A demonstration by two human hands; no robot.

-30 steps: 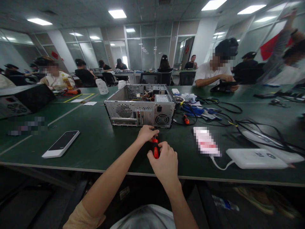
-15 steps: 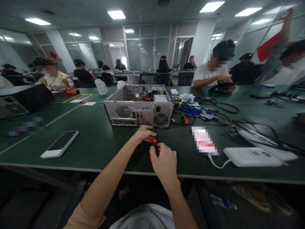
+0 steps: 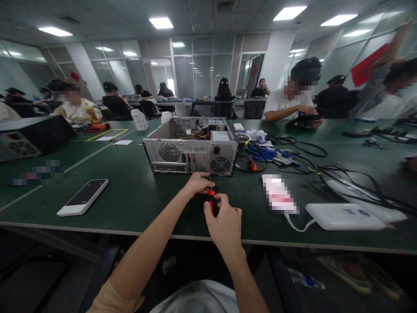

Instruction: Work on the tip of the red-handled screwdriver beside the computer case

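An opened desktop computer case (image 3: pixel 195 152) lies on the green table, its rear panel with fan grille and ports toward me and its top uncovered. My right hand (image 3: pixel 224 217) is closed round the red and black handle of a screwdriver (image 3: pixel 211 199), which points away from me at the lower rear edge of the case. My left hand (image 3: pixel 198 184) sits just in front of that edge, fingers curled about the screwdriver's thin shaft near its tip. The tip itself, and any screw there, is too small to make out.
Right of the case lie an orange-handled screwdriver (image 3: pixel 252 164), blue gloves (image 3: pixel 270 153) and black cables (image 3: pixel 299 145). A phone (image 3: pixel 280 193) is wired to a white power bank (image 3: pixel 345 216). A white handheld device (image 3: pixel 84 198) lies left; another computer case (image 3: pixel 32 137) stands beyond. People sit around.
The fingers of my right hand have shifted and loosened slightly on the screwdriver handle. My left hand stays at the shaft, and the case has not moved on the table.
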